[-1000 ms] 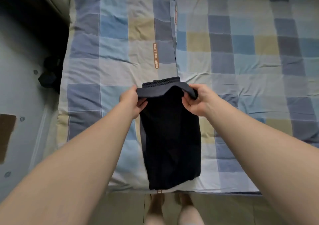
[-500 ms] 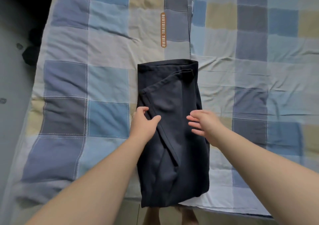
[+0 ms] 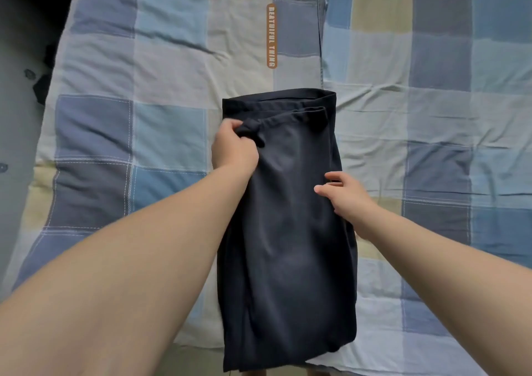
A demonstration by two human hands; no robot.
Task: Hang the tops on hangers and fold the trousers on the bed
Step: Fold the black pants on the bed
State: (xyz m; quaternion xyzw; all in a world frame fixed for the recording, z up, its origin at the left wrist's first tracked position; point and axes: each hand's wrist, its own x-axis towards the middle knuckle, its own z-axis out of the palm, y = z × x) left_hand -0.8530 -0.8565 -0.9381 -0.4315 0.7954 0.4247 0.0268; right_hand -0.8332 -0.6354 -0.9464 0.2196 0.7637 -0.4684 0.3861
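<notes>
Dark navy trousers lie folded in a long strip on the bed, reaching from the middle down to the near edge. The folded-over waistband end sits at the top of the strip. My left hand grips the top layer's left corner, bunching the cloth in curled fingers. My right hand rests on the trousers' right edge with fingers loosely spread, holding nothing.
The bed carries a checked quilt in blue, grey and beige, with an orange label above the trousers. Grey floor runs along the left side, with a dark object by the bed's edge.
The raised waistband end was laid down over the strip. My left hand then slid up to the top left corner and gripped it. My right hand stayed at the right edge.
</notes>
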